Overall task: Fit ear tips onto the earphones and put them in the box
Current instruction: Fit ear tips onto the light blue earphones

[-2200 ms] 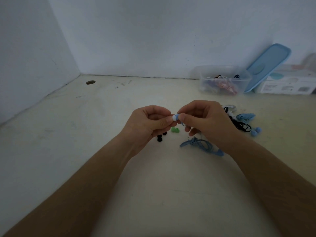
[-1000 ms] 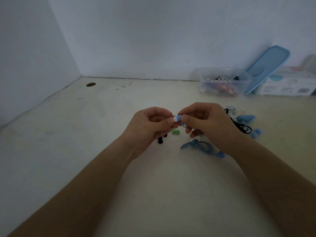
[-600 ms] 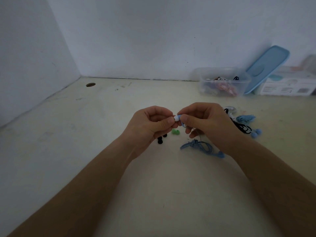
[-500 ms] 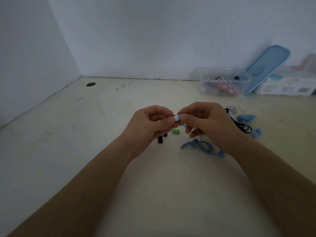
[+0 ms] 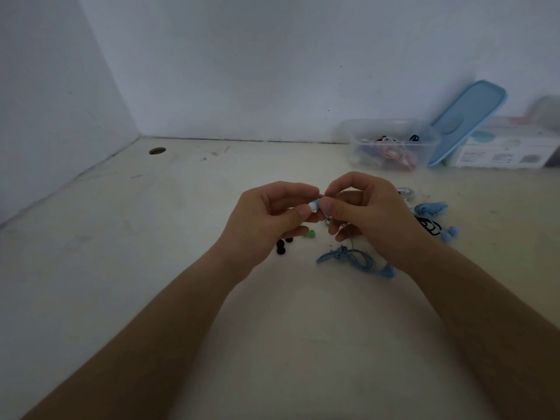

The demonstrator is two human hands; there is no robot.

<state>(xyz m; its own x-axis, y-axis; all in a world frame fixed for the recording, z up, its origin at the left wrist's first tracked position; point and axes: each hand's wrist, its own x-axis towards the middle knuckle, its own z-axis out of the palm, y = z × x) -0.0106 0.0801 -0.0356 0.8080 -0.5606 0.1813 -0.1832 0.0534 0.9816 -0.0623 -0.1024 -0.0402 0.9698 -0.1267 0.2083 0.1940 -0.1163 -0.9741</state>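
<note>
Above the table's middle, my left hand [image 5: 269,216] pinches a small white ear tip [image 5: 312,206] between thumb and forefinger. My right hand [image 5: 366,210] pinches the blue earbud [image 5: 318,204] right against that tip, so the two touch. The earbud's blue cable [image 5: 348,257] hangs down to a bundle on the table, ending in a second blue earbud [image 5: 388,271]. A clear plastic box [image 5: 391,144] holding several earphones stands at the back right, open.
Loose black ear tips [image 5: 281,247] and a green ear tip [image 5: 309,234] lie under my left hand. Black and blue earphones [image 5: 431,218] lie to the right. A blue lid [image 5: 466,119] leans on a white carton [image 5: 506,148]. A round hole [image 5: 157,151] is at back left.
Both hands have stayed together over the same spot, still working the ear tip against the blue earbud; my right thumb has shifted slightly over the earbud.
</note>
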